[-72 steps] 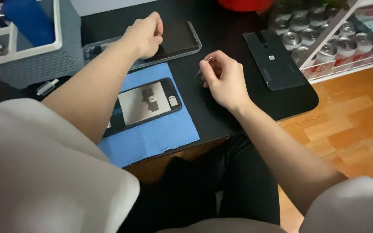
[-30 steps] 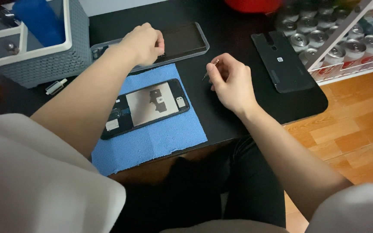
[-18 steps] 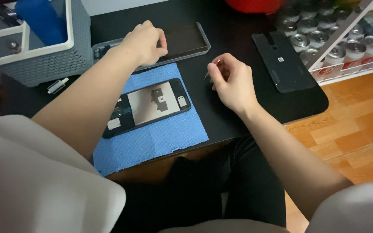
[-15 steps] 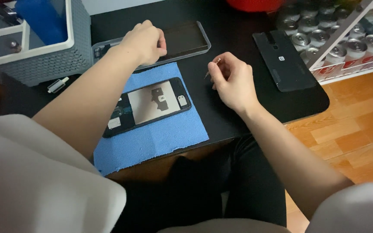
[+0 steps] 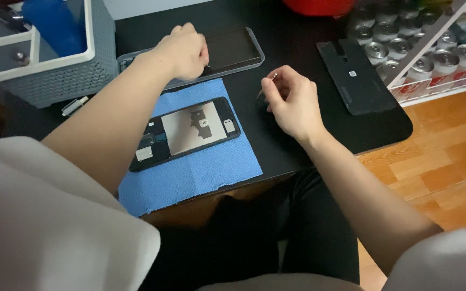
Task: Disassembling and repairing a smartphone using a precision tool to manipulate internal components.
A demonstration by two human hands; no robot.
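An opened phone body (image 5: 187, 133) lies on a blue cloth (image 5: 200, 167) with its metal inner plate showing. Behind the cloth rests a dark phone screen panel (image 5: 233, 49). My left hand (image 5: 182, 49) is curled on the left part of that panel, pressing on it. My right hand (image 5: 289, 99) hovers over the black table to the right of the cloth, pinching a thin metal tool (image 5: 265, 86) between thumb and fingers. The tool's tip points down toward the table.
A grey basket (image 5: 55, 75) with a white tray and a blue object stands at the back left. A flat black cover (image 5: 354, 75) lies at the right. Several cans (image 5: 432, 54) sit on a white rack beyond the table's right edge. A red object (image 5: 319, 6) is at the back.
Both hands have stayed almost in place; my right hand keeps the thin tool and has shifted only slightly. The view has moved a little.
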